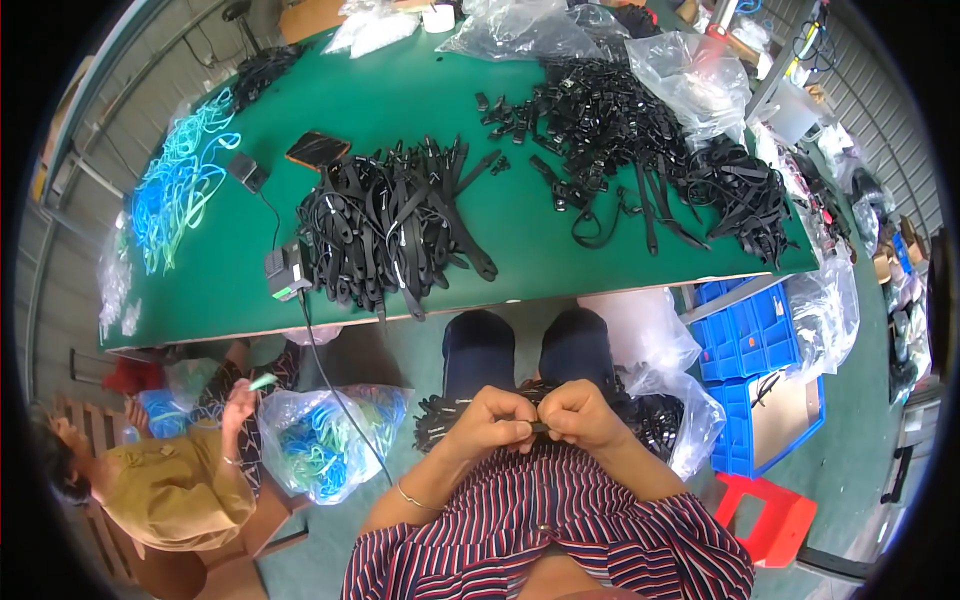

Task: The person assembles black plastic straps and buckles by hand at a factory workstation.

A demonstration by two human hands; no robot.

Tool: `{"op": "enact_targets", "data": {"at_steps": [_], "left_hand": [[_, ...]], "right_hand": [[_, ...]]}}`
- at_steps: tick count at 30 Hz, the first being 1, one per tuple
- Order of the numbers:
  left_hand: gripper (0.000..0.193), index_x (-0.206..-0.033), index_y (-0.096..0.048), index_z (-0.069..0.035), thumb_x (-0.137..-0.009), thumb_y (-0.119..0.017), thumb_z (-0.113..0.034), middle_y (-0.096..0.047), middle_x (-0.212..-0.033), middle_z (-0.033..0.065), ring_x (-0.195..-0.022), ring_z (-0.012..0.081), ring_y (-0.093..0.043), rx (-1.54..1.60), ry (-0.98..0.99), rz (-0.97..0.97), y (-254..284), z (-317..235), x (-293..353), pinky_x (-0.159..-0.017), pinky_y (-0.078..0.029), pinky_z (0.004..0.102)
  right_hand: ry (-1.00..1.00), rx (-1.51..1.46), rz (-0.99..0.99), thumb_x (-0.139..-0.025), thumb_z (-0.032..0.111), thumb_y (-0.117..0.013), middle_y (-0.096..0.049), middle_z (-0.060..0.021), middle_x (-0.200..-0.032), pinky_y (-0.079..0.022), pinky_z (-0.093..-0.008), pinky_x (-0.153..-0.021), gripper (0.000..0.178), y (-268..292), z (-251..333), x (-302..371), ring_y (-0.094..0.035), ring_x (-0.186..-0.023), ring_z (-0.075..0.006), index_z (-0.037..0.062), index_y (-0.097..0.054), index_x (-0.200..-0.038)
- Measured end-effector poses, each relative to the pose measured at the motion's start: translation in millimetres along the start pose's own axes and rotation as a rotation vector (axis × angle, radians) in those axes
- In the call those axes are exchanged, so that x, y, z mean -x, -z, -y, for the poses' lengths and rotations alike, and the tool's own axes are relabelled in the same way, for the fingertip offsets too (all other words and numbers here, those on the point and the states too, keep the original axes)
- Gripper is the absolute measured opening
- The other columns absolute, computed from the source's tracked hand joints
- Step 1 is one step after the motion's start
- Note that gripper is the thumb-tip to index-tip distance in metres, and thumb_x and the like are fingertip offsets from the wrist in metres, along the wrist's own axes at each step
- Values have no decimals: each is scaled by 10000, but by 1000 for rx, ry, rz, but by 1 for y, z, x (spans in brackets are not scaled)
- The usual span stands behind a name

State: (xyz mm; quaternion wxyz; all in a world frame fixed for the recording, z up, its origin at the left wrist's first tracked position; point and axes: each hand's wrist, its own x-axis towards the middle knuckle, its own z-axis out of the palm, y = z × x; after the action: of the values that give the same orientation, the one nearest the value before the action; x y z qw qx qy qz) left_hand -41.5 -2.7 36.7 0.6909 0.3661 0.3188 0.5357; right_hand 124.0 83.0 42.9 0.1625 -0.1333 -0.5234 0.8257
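Your left hand point(497, 418) and right hand point(583, 412) meet over your lap, just off the near edge of the surface point(530, 250). The fingers of both are curled in a tight pinch on a small dark piece point(540, 427), mostly hidden between them. Set your thumbs square against your forefingers and close to where the two grips meet, so the piece can't twist. Rest your forearms against your body for steadiness, and tilt the piece toward the light; dark on dark, a dropped one would likely vanish among the black straps point(437, 418) in your lap.

To the left, on the floor, a clear bag point(272, 415) holds tangled blue and green cords point(325, 458). To the right, the near blue crate point(736, 430) holds a brown panel point(785, 425) with a few dark strips on it; you cannot tell what the far blue crate point(742, 335) contains. At the far edge stands a white tub point(438, 20), contents unclear.
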Motion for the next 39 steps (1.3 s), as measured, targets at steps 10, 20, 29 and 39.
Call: {"op": "enact_targets", "data": {"at_steps": [10, 20, 29, 39], "left_hand": [[193, -752, -591, -33, -851, -565, -196, -577, -638, 17, -528, 50, -472, -104, 107, -180, -2, -7, 0, -464, -353, 182], [195, -890, -555, -29, -895, -499, -216, -539, -723, -20, -626, 23, -430, -220, 98, -128, 5, -22, -7, -547, -335, 161], [170, -902, -574, -28, -897, -499, -181, -569, -731, -6, -587, 29, -426, 82, 48, -114, 5, -14, -1, -521, -333, 161], [238, -970, -571, 21, -831, -581, -173, -611, -777, 62, -661, 108, -527, -525, 11, -98, 17, -31, 8, -589, -422, 227]], "right_hand": [[344, 567, -173, -729, 129, -691, -547, -53, -798, -421, -256, -590, 191, -1, 8, -8, -530, -683, -156, 15, -577, -831], [415, 678, -227, -640, 17, -717, -567, -84, -845, -449, -271, -677, 276, 2, 22, -19, -563, -777, -183, 5, -613, -895], [262, 59, -183, -713, -63, -664, -576, -74, -898, -482, -255, -742, 243, 2, -3, -17, -579, -843, -142, -37, -573, -936], [255, 595, -240, -661, -1, -701, -591, -76, -829, -456, -245, -636, 229, 6, 30, -10, -576, -742, -144, -11, -608, -870]]}}
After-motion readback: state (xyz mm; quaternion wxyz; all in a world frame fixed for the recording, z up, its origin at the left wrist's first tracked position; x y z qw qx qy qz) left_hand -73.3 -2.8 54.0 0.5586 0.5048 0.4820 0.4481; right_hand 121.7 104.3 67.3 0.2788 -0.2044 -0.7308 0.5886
